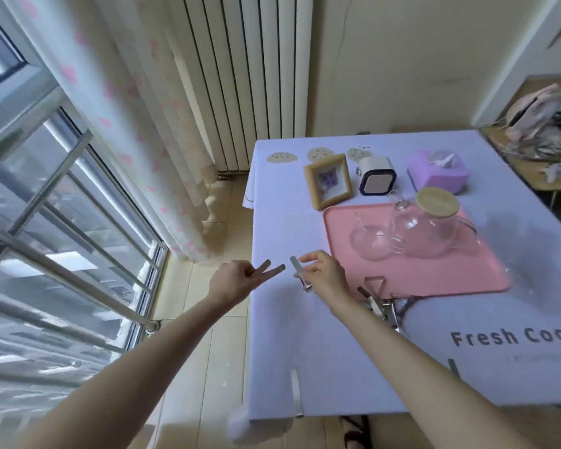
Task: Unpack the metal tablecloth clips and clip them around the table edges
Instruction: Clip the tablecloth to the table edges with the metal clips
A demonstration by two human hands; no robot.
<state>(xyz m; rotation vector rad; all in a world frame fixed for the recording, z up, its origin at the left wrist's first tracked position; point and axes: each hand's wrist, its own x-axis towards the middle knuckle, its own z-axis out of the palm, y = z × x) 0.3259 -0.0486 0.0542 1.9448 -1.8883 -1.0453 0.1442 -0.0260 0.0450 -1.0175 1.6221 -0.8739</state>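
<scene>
A white tablecloth printed "Fresh Cook" covers the table. My right hand pinches a metal tablecloth clip above the cloth near the table's left edge. My left hand hovers at that left edge with two fingers stretched toward the clip, holding nothing. Several loose metal clips lie in a heap by the pink tray's near corner. Two clips grip the near table edge, one at the left and one further right.
A pink tray carries a glass jug with a wooden lid and a glass cup. Behind it stand a photo frame, a small speaker and a purple tissue box. Window, curtain and radiator lie to the left.
</scene>
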